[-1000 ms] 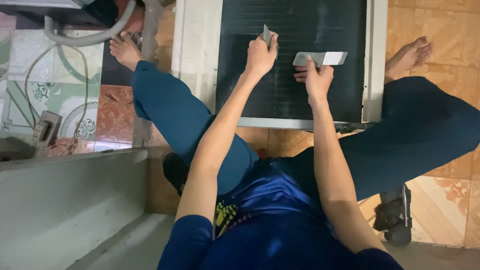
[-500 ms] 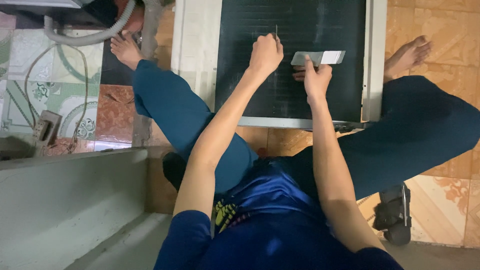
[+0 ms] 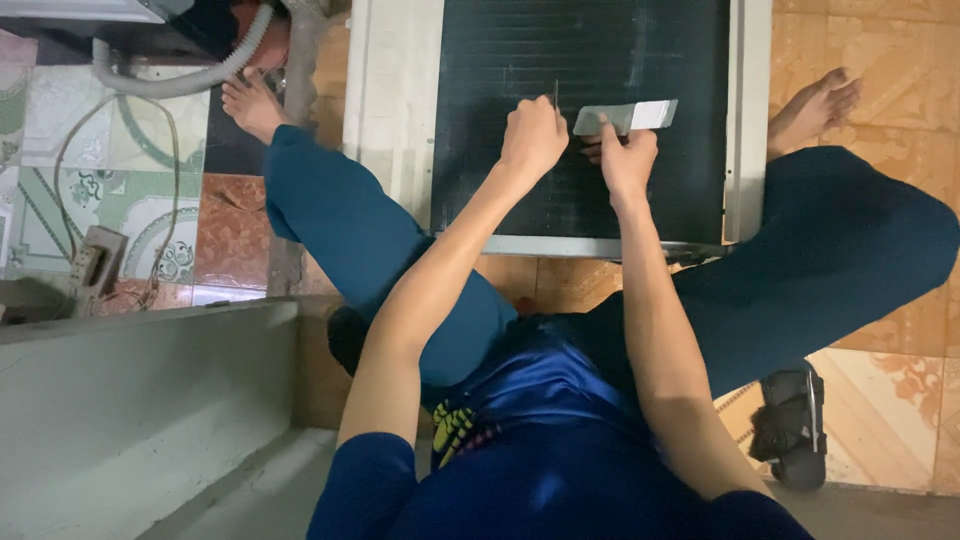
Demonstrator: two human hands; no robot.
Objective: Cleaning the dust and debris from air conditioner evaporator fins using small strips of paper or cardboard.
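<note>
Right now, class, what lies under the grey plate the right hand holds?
Under the grey plate lies the dark finned panel. The right hand covers the plate's lower edge, and the strip of fins directly beneath the plate is hidden.

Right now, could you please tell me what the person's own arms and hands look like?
Both forearms are bare, with short, shiny dark blue sleeves ending near the elbows. The left hand and right hand wear no gloves; no rings, watch or bracelets show.

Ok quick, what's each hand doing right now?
Left hand: closed in a fist around a thin metal tool, over the dark finned panel.
Right hand: closed on a flat grey rectangular piece.
</note>
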